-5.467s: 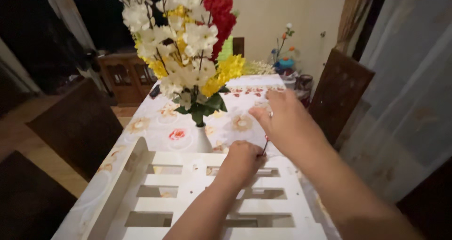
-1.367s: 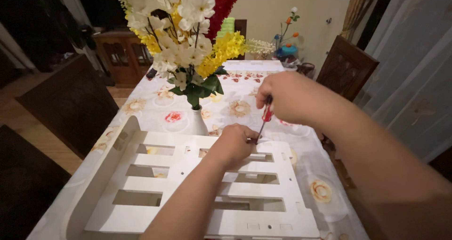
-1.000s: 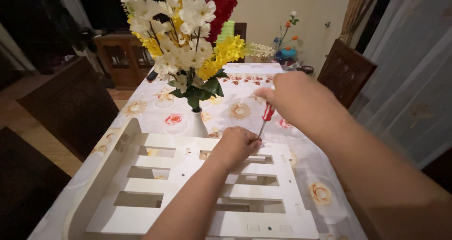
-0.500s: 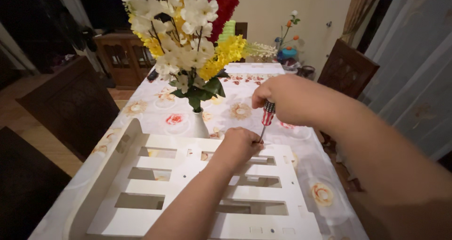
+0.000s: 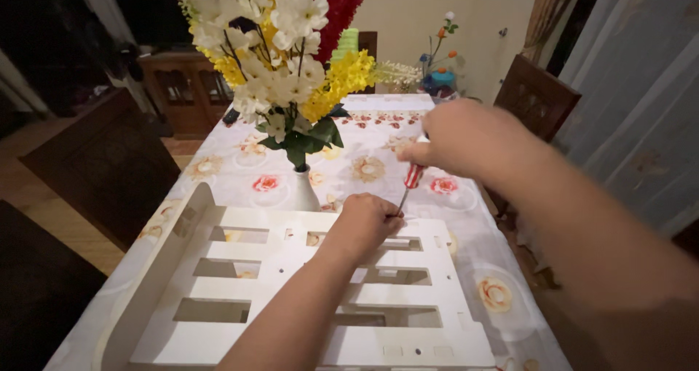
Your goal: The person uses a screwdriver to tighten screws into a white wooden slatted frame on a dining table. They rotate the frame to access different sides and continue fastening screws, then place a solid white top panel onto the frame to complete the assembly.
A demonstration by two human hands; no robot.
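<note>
A dim room with a pale wall, light curtains (image 5: 641, 116) on the right and a dark wooden cabinet (image 5: 182, 91) at the back holds one long table (image 5: 378, 134) under a white cloth printed with flowers. Three dark chairs show: one at the left (image 5: 102, 163), one at the right (image 5: 535, 98), and one at the far end (image 5: 368, 43), mostly hidden behind the bouquet (image 5: 280, 58). On the near half of the table lies one white slatted panel (image 5: 291, 291), flat, with a raised side piece along its left edge; its near edge is cut off by the frame. Just behind it stands one white vase (image 5: 302, 190) with white, yellow and red flowers whose tops run out of view. A small blue pot with a thin flowering stem (image 5: 439, 76) sits at the far end, too small to make out well. The left hand (image 5: 368, 222) is closed in a fist, pressing on the panel's far rail. The right hand (image 5: 455, 138) is closed around the red handle of one screwdriver (image 5: 409, 185), held steeply with its tip down at the panel beside the left hand; the tip itself and any screw are hidden.
</note>
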